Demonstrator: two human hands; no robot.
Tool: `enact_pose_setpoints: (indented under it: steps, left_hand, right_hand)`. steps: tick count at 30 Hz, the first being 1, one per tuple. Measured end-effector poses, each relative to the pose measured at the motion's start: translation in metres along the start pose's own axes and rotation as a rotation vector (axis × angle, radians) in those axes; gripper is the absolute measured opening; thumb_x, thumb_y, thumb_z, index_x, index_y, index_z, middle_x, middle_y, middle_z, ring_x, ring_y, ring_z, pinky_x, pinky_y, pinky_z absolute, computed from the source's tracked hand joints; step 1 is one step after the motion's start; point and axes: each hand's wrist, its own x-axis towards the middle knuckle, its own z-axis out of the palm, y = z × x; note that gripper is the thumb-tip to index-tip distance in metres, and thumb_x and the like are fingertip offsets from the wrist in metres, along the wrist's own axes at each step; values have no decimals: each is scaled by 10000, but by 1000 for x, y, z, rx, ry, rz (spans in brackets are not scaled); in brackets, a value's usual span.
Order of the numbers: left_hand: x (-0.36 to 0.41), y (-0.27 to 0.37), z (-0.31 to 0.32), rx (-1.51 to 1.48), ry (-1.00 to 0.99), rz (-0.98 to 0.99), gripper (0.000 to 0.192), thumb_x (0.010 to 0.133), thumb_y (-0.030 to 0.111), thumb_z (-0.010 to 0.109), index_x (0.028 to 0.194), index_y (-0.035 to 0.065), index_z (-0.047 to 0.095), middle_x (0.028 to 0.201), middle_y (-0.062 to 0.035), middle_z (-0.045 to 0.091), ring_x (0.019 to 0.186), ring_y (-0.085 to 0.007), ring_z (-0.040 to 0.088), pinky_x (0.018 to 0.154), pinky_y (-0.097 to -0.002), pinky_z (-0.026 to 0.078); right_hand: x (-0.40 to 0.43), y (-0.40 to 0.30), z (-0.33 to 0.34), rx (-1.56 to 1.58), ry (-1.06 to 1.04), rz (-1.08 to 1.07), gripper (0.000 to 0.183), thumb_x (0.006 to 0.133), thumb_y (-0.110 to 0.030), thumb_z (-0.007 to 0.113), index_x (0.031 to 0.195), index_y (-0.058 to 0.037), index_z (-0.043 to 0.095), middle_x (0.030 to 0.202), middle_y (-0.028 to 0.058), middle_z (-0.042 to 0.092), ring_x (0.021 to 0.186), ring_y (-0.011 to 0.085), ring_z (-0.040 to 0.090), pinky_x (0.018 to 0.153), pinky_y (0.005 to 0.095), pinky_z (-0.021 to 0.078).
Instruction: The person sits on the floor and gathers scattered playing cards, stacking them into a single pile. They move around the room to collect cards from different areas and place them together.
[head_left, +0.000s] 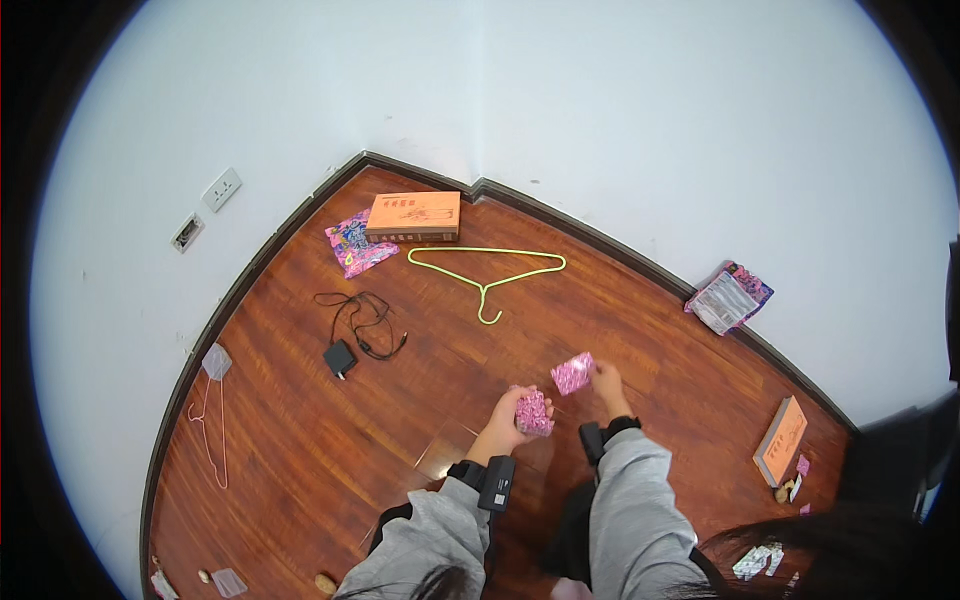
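My left hand (501, 420) is curled around a small pink-patterned box (533, 414), with the thumb over its upper edge and fingertips showing on its right side. A little farther up and to the right, my right hand (609, 381) grips a flat pink-patterned piece (572, 373) by its right end. Light glints off that piece's glossy face. The two pink things are apart, both over the wooden floor (450, 360). Whether they are two packs or a box and its lid, I cannot tell.
Beyond my hands lie a green clothes hanger (486, 283), an orange box (414, 216) against a colourful pouch (358, 244), and a black power adapter (340, 358) with its cable. Another pouch (729, 298) leans on the right wall. A pink hanger (217, 435) lies left; an orange box (781, 442) stands right.
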Motion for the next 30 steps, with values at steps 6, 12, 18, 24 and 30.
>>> enact_pose_setpoints:
  steps: [6,12,18,24,30]
  left_hand:
    - [-51,21,28,35,-32,44,146,734,197,468,858,122,477,759,-104,548,653,-257,540,571,-419,437]
    - [-99,7,91,114,-311,-30,289,804,353,368,879,115,514,765,-92,559,659,-260,541,594,-397,444]
    - [-135,-21,147,228,-493,-57,485,803,518,302,918,99,518,762,-102,560,654,-241,554,552,-354,456]
    - [-128,-61,166,226,-645,-186,349,808,434,393,847,115,528,681,-69,550,509,-229,529,457,-360,435]
    - [-133,-66,155,225,-449,-196,191,765,314,509,816,130,523,637,-60,531,507,-222,518,475,-371,416]
  right_hand:
    - [-8,-169,-90,470,-536,-2,133,749,-135,570,853,-53,589,683,-34,552,565,42,456,481,197,359]
    - [-55,-270,-140,380,-719,-82,168,742,-125,569,880,-31,578,752,14,571,713,80,507,638,199,404]
    - [-93,-303,-183,119,-553,-95,195,699,-109,571,861,1,561,741,57,576,636,126,545,544,254,448]
    - [-121,-290,-226,-162,-266,-300,202,665,-100,611,834,-21,535,735,49,525,663,125,494,578,248,418]
    - [-135,-283,-220,-296,-137,-320,279,607,-116,644,817,-30,481,761,88,475,709,207,466,622,299,404]
